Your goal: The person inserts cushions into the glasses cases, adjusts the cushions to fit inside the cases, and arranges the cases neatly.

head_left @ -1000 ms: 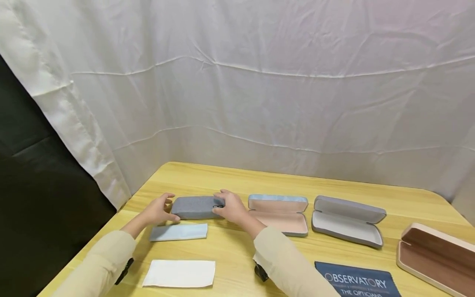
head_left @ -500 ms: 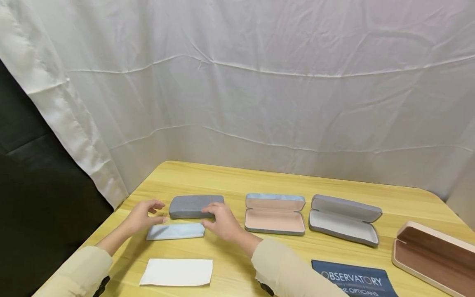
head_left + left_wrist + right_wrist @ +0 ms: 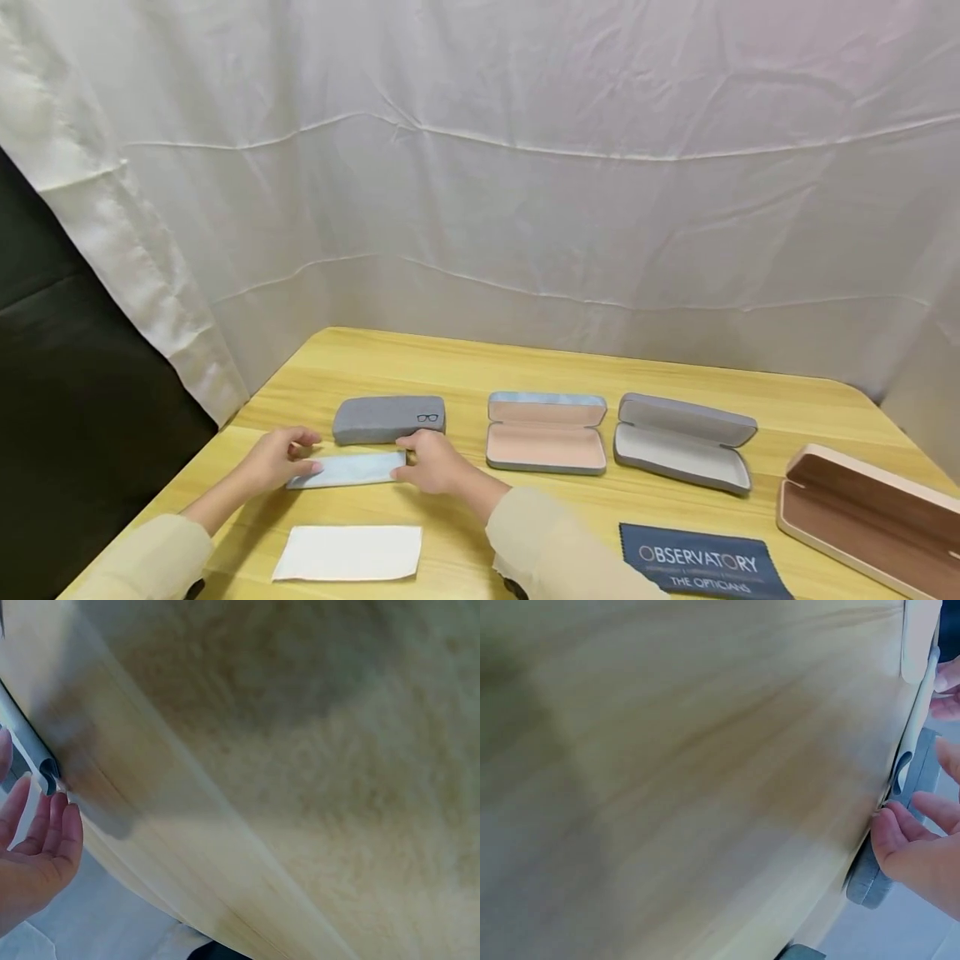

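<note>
A folded light blue cloth (image 3: 352,469) lies on the wooden table in front of a closed grey glasses case (image 3: 375,419) with a small glasses print. My left hand (image 3: 273,461) is at the cloth's left end, its thumb over the edge and its fingers loosely bent. At the right end is my right hand (image 3: 435,463), thumb and forefinger spread apart around the cloth's end. The right wrist view shows the cloth's looped fold (image 3: 902,771) beside the right fingers (image 3: 889,832). In the left wrist view, the left fingertips (image 3: 56,806) are by the other fold.
A folded white cloth (image 3: 348,552) lies nearer me. To the right stand three open glasses cases: one pink-lined (image 3: 546,446), one grey (image 3: 682,458), one brown-lined (image 3: 862,529). A dark blue printed cloth (image 3: 701,560) lies in front of them. A white curtain (image 3: 525,208) hangs behind the table.
Both hands have left the closed grey case and come nearer to me, down to the two ends of the light blue cloth. The case's glasses print is uncovered now.
</note>
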Tool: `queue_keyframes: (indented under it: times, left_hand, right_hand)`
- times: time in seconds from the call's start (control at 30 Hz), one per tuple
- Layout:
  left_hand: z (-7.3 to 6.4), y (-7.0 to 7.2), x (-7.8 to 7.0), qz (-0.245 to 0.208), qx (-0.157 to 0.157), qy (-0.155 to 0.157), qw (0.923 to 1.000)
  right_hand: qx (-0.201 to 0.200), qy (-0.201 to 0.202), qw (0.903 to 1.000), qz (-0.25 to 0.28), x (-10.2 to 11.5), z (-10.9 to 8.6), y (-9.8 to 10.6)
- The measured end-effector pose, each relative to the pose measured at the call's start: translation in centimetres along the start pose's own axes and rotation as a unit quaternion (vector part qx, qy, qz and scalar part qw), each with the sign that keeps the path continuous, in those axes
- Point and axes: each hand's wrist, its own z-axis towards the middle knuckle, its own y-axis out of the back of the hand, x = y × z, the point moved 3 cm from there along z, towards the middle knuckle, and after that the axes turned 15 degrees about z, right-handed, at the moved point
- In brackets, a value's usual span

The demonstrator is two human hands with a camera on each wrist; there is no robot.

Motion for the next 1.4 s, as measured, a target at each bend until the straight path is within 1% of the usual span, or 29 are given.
queue_keyframes:
  times: [0.1, 0.27, 0.37, 0.43, 0.6, 0.73, 0.8, 0.93, 1.1, 1.23, 1.33, 1.4]
  left_hand:
    - [-0.2, 0.0, 0.3, 0.014, -0.001, -0.002, 0.9999]
    - [-0.5, -0.2, 0.8, 0.037, -0.002, -0.009, 0.9993]
    - [-0.6, -0.2, 1.0, 0.038, 0.002, -0.007, 0.9992]
    - [-0.6, -0.3, 1.1, 0.039, 0.004, -0.008, 0.9992]
    - [-0.5, -0.4, 1.2, 0.036, 0.013, -0.022, 0.9990]
    - [-0.4, -0.5, 1.0, 0.044, 0.022, -0.044, 0.9978]
    - [-0.4, -0.5, 1.0, 0.050, 0.025, -0.055, 0.9969]
    - [-0.3, -0.7, 0.9, 0.052, 0.036, -0.067, 0.9957]
    - [-0.2, -0.8, 0.9, 0.036, 0.045, -0.079, 0.9952]
    - [0.0, -0.7, 0.7, 0.028, 0.055, -0.103, 0.9928]
    - [0.1, -0.6, 0.6, 0.025, 0.067, -0.110, 0.9913]
    - [0.2, -0.5, 0.5, 0.023, 0.075, -0.108, 0.9911]
  right_hand:
    - [0.000, 0.009, 1.0000, -0.003, 0.2, 0.3, -0.4]
    - [-0.006, 0.020, 0.9994, -0.027, 0.6, 0.8, -1.1]
    - [-0.009, 0.008, 0.9997, -0.023, 0.8, 1.1, -1.5]
    - [-0.010, -0.009, 0.9997, -0.019, 0.8, 1.2, -1.8]
    - [-0.025, -0.044, 0.9984, -0.026, 1.0, 1.2, -2.1]
    - [-0.045, -0.055, 0.9970, -0.030, 1.2, 1.0, -2.0]
    - [-0.053, -0.053, 0.9963, -0.041, 1.3, 1.0, -2.0]
    - [-0.051, -0.055, 0.9956, -0.057, 1.3, 0.9, -1.9]
    - [-0.051, -0.068, 0.9960, -0.026, 1.3, 0.8, -1.9]
    - [-0.062, -0.086, 0.9944, 0.000, 1.2, 0.7, -1.9]
    - [-0.075, -0.098, 0.9923, 0.002, 1.1, 0.7, -1.8]
    - [-0.082, -0.103, 0.9912, 0.001, 1.0, 0.7, -1.8]
